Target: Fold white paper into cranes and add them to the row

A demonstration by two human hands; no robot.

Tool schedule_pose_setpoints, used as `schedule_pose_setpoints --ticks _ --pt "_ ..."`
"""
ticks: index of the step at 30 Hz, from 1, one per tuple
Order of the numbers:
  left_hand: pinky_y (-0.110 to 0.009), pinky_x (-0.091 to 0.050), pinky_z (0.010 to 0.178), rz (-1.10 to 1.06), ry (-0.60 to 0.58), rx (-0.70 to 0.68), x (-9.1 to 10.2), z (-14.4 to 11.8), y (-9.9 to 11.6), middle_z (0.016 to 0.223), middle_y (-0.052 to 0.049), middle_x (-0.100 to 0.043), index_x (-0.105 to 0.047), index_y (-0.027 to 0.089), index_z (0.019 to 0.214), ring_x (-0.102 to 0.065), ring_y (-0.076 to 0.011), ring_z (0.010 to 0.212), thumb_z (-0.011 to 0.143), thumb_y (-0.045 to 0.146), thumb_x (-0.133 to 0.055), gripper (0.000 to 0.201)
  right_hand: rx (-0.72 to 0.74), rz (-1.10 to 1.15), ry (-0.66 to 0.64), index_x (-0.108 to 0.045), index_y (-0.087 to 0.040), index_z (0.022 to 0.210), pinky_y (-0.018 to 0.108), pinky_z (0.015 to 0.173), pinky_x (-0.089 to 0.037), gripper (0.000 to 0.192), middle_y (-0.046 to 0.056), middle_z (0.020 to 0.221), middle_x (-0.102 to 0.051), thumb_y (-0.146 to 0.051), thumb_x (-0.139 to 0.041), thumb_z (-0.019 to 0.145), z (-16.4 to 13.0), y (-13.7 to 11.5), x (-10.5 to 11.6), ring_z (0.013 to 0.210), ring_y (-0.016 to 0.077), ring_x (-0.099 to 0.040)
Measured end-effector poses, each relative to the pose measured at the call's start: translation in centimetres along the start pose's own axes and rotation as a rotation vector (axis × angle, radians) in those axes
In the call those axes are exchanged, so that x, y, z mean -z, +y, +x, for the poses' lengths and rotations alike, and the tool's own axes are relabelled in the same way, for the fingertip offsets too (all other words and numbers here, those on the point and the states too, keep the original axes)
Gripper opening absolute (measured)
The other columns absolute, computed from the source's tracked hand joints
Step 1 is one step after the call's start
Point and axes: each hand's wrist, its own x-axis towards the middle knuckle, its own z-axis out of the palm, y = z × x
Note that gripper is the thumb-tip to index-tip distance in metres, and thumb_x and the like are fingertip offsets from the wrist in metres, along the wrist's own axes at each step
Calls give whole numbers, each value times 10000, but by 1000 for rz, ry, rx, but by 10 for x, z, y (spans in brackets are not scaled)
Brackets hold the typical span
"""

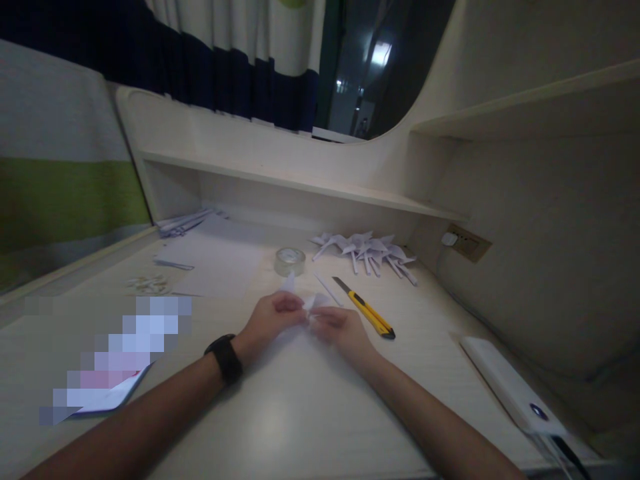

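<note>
Both hands meet over the middle of the desk around a folded white paper pinwheel [316,302]. With its fingers pinched, my left hand [273,320], a black watch on its wrist, grips the left side of the paper. My right hand [345,330] pinches the same paper from the right; its fingertips are slightly blurred. Just beyond them stands a roll of clear tape [289,269]. A thin white paper stick [329,291] lies behind my right hand, and a yellow utility knife [370,312] with its blade out lies to the right.
Several finished paper pinwheels [370,247] are piled at the back right. White paper sheets [220,257] and small pale pieces [149,285] lie at left, near a partly blurred phone [117,395]. A white flat device [510,387] with cables rests at right. A shelf [280,179] overhangs the back.
</note>
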Motion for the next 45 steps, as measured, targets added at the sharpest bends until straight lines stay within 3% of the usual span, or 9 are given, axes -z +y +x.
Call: schedule_pose_setpoints --ticks 10,16,26,45 --pt "-308 -537 713 -25 14 74 -1 -5 10 820 -64 -733 -671 145 857 -682 -203 764 635 238 -755 255 29 -38 98 -595 -172 728 204 397 -369 315 -19 507 -604 -400 -775 605 0 -3 1 411 103 -501" --pt "-321 -546 711 -17 37 90 -2 -6 11 823 -70 -735 -665 143 862 -685 -211 773 634 243 -759 267 42 -65 133 -627 -165 732 225 433 -405 255 10 558 -632 -365 -755 637 1 2 -1 461 125 -545" --pt "-316 -542 731 -6 43 98 -2 -5 11 841 -74 -732 -675 136 877 -684 -208 785 628 227 -758 278 110 -152 167 -650 -190 668 268 511 -482 114 30 604 -671 -264 -726 627 -4 -12 -3 542 168 -610" --pt "-303 -537 705 -33 39 94 -3 -6 11 814 -77 -729 -671 130 856 -680 -202 761 626 213 -756 259 92 -171 162 -647 -178 687 261 529 -477 128 28 625 -674 -270 -725 646 -3 -8 -3 553 157 -608"
